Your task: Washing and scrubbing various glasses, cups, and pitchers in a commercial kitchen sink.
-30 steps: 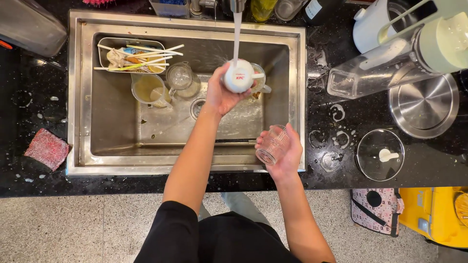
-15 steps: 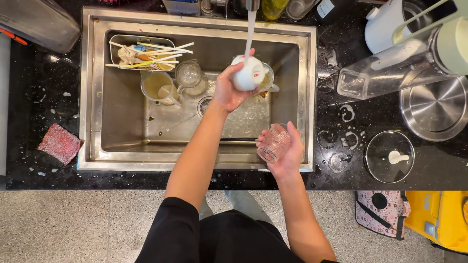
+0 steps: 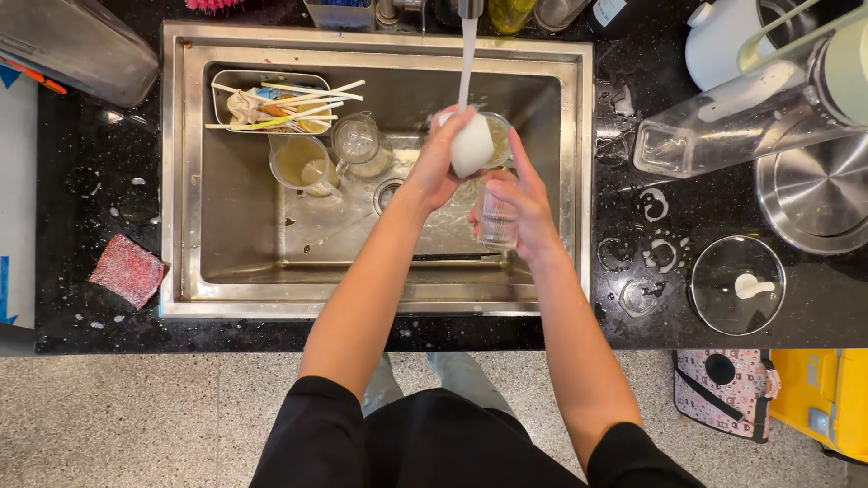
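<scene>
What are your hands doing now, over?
Left hand holds white sponge under running water. Right hand grips clear ribbed glass. Nothing blocking.

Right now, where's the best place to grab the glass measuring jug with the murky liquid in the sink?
Take the glass measuring jug by its handle, which looks to stick out on its right, toward the drain. It stands upright with liquid inside, so come from above and right, fingers around the handle, clear of the metal tray of straws behind it.

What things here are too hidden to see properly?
Head view:
- Tap spout: cut off by the top edge.
- Clear ribbed drinking glass: partly covered by the right hand.
- White foamy sponge: its far side is hidden by the left hand.
</scene>
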